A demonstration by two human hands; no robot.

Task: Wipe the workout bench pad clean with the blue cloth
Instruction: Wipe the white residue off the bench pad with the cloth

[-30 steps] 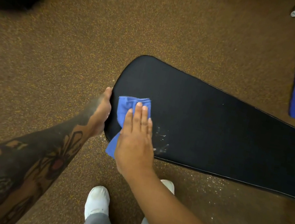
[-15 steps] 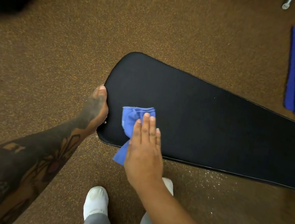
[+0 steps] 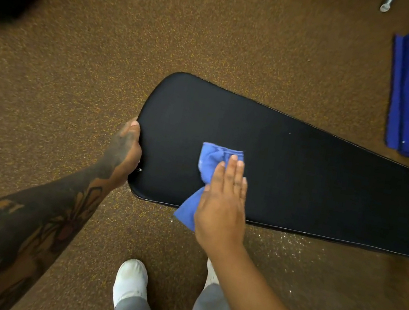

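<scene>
Basically, left hand (image 3: 126, 148) at centre-left of the frame wraps the rounded end of the black bench pad (image 3: 304, 172), fingers curled over its edge, likely to steady it. Pad runs from centre to right edge, above the brown floor (image 3: 106, 55). Right hand (image 3: 224, 199) lies flat, fingers together, pressing the blue cloth (image 3: 211, 157) onto the pad near its lower edge; one corner hangs off. Wiping looks underway, rest of pad rightward probably pending.
</scene>
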